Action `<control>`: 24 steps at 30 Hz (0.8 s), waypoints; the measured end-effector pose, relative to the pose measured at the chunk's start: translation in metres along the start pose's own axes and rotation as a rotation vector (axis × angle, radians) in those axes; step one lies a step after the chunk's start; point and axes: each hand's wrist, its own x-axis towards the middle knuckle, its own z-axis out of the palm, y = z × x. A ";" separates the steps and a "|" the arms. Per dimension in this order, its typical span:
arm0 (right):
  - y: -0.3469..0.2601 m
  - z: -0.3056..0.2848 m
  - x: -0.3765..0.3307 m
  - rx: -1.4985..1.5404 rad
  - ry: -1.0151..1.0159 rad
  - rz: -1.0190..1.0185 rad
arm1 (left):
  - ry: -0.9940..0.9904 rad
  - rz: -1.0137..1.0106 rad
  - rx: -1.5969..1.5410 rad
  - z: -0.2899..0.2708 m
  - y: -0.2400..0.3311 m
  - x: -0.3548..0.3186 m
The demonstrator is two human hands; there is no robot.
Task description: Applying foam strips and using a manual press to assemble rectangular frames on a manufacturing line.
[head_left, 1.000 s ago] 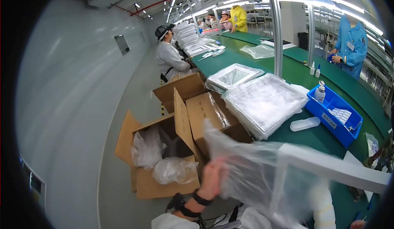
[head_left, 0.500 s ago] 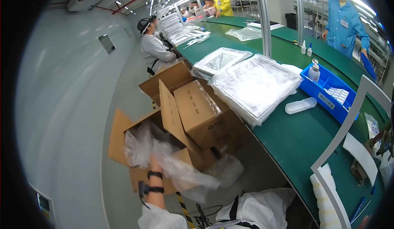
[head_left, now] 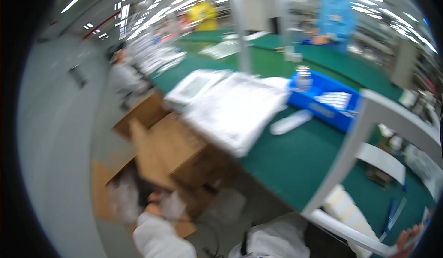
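My left hand (head_left: 153, 204) is down at the open cardboard box (head_left: 102, 191), beside crumpled clear plastic film (head_left: 123, 197). Motion smears its fingers, so their grip on the film is unclear. At the lower right edge, my right hand (head_left: 408, 240) has its fingers at the end of the lower bar of a white rectangular frame (head_left: 330, 184), which it appears to grip. That frame stands tilted over the green table (head_left: 286, 165), crossing a white padded roll (head_left: 348, 212).
A second carton (head_left: 177, 140) adjoins the open box. On the table lie plastic-wrapped white panels (head_left: 235, 110), a blue tray (head_left: 302, 98) with a bottle, a white oblong case (head_left: 290, 122) and a curved white piece (head_left: 382, 161). A co-worker in blue (head_left: 336, 20) stands across the table.
The view has swung right and blurred. My left hand and the plastic film are lower inside the box, with less film hanging outside. The white frame's lower bar has tilted flatter; more of my right hand shows.
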 end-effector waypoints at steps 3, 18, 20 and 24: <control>0.007 -0.036 -0.015 -0.156 0.194 -0.147 | -0.035 -0.058 -0.065 0.008 -0.048 -0.006; -0.026 -0.021 -0.004 -0.214 0.131 -0.320 | 0.228 1.137 -0.835 -0.244 0.341 -0.195; -0.035 -0.026 -0.007 -0.240 0.121 -0.331 | -0.186 1.379 -0.879 -0.240 0.406 -0.209; -0.032 -0.035 -0.009 -0.397 0.158 -0.415 | -0.394 1.787 -0.881 -0.230 0.523 -0.244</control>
